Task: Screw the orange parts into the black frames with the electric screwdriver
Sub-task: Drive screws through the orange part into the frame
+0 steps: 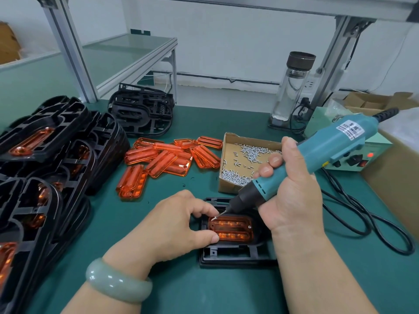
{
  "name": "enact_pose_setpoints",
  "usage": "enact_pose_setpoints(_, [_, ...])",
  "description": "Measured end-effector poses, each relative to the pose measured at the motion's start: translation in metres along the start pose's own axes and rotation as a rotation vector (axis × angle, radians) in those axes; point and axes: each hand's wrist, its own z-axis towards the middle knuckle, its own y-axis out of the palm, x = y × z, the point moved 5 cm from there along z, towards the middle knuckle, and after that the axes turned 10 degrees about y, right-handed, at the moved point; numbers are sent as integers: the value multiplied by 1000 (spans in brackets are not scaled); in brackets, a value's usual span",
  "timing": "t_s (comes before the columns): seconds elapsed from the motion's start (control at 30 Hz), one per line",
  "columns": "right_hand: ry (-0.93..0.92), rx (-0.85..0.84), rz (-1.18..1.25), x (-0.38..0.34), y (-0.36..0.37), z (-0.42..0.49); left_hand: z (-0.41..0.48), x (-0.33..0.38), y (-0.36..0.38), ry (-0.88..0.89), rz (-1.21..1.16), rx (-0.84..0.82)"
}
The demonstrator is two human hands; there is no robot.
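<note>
Green bench (pixel 204 291), left hand (pixel 179 225) masks black frame (pixel 235 252)

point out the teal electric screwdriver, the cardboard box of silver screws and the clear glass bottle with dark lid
teal electric screwdriver (pixel 328 151): head view, its teal body
cardboard box of silver screws (pixel 249 140): head view, inner back wall
clear glass bottle (pixel 289 94): head view, glass wall

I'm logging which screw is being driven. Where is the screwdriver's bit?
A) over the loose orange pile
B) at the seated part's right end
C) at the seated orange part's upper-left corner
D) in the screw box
C: the tip of the screwdriver, held by the right hand, sits on a screw at the upper-left corner of the orange part in the frame.
</note>
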Motion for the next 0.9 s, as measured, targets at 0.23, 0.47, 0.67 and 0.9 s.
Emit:
enact_pose_setpoints(0.23, [-103, -91, -116, -5, 8, -4, 0, -1, 0, -6, -18, 10])
enact_pose_setpoints(0.47, [-122, -101, -149, -6, 9, -6, 1, -1, 1, -12, -16, 18])
enact_pose_setpoints(0.67, [-118, -97, -163, -4, 9, -6, 1, -3, 1, -13, -28, 18])
enact_pose_setpoints(0.9, [-112, -103, -168, -3, 10, -7, 1, -2, 1, -6, -31, 17])
